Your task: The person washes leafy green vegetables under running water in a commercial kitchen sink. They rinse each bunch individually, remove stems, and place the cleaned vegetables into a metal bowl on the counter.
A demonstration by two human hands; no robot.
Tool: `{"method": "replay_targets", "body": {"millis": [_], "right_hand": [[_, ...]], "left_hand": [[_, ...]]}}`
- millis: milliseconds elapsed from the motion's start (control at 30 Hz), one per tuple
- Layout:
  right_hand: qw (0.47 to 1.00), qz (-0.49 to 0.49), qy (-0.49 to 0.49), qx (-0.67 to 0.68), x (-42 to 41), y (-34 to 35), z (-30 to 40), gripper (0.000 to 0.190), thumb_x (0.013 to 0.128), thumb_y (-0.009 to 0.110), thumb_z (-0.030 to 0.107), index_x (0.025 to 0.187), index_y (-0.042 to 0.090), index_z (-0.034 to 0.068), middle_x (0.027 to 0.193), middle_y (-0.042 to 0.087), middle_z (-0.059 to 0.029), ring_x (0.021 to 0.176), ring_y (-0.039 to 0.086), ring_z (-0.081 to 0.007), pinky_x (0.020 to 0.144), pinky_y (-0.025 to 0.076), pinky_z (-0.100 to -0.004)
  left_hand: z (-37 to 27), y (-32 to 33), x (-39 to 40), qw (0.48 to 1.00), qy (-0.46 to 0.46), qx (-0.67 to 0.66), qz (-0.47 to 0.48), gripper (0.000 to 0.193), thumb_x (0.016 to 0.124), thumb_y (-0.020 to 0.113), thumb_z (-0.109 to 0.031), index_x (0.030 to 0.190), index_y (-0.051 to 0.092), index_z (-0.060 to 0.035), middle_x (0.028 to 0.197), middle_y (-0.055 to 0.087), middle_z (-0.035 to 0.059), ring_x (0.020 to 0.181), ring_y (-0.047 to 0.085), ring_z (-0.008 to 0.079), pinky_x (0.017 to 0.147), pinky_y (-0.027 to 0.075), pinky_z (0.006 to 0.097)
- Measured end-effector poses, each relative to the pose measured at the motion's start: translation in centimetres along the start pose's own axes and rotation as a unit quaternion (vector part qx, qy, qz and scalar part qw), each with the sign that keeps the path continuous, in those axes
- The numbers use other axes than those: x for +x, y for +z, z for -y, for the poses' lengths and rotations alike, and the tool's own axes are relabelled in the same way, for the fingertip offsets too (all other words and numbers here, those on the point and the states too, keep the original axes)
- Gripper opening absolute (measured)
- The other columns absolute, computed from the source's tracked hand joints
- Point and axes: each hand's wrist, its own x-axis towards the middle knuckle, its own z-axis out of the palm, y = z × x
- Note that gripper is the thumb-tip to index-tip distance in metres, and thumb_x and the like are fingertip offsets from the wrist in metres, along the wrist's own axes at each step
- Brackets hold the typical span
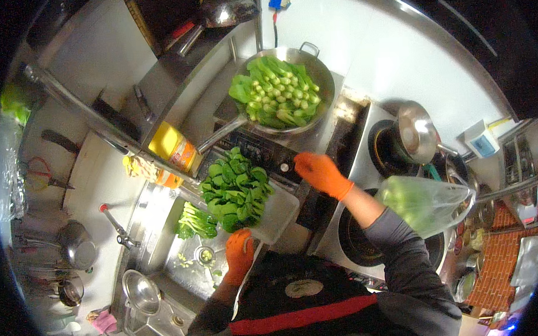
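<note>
Both my hands wear orange gloves. My right hand (322, 174) is above the front of the cooker, beside its control knob (284, 167), with its fingers curled and nothing visible in them. My left hand (240, 251) has bent fingers at the near edge of a heap of dark green leafy vegetables (236, 188); whether it grips anything is unclear. This heap lies over the left part of a pale rectangular tray (280, 213). Beyond, a long-handled steel wok (324, 80) holds many leafy greens with their cut stem ends (278, 92) showing.
On my left, the steel sink (173, 259) contains a bunch of greens (198, 219) and trimmings around its drain (205, 255). A steel bowl (141, 292) sits at the sink divider. To the right are a hob (359, 236), a smaller pan (415, 133) and a plastic bag of greens (421, 203).
</note>
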Motion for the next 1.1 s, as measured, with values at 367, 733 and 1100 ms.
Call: {"method": "replay_targets", "body": {"millis": [367,733,1100], "right_hand": [[0.962,-0.069,-0.035,-0.261,25.9,-2.5,-4.8,0.036,0.083,0.063,0.014,0.118,0.062,0.007,0.102,0.069,-0.0191,0.094,0.066,-0.04,0.082,0.053,-0.0484],[0.918,0.063,0.122,-0.373,33.0,-1.9,-9.5,0.03,0.085,0.066,0.024,0.106,0.066,0.003,0.098,0.071,-0.0218,0.095,0.068,-0.0413,0.082,0.054,-0.0512],[0.852,-0.054,0.223,0.47,17.1,-11.6,-3.1,0.033,0.1,0.059,0.016,0.127,0.056,-0.003,0.112,0.067,-0.0135,0.095,0.07,-0.0239,0.078,0.062,-0.0329]], "left_hand": [[3.2,-0.9,-5.8,0.957,-0.284,-0.057,-0.002,0.015,0.086,0.064,-0.008,0.1,0.07,-0.0067,0.101,0.07,0.0132,0.097,0.064,0.034,0.087,0.051,0.0431],[5.3,-0.9,-1.3,0.96,-0.266,-0.083,-0.026,0.012,0.087,0.061,-0.004,0.095,0.07,-0.0054,0.094,0.071,0.0136,0.091,0.066,0.0344,0.082,0.052,0.0424],[1.3,-2.4,5.1,0.969,-0.174,-0.17,-0.032,0.015,0.089,0.062,-0.003,0.101,0.069,-0.0035,0.103,0.071,0.0142,0.095,0.067,0.0316,0.084,0.052,0.0385]]}}
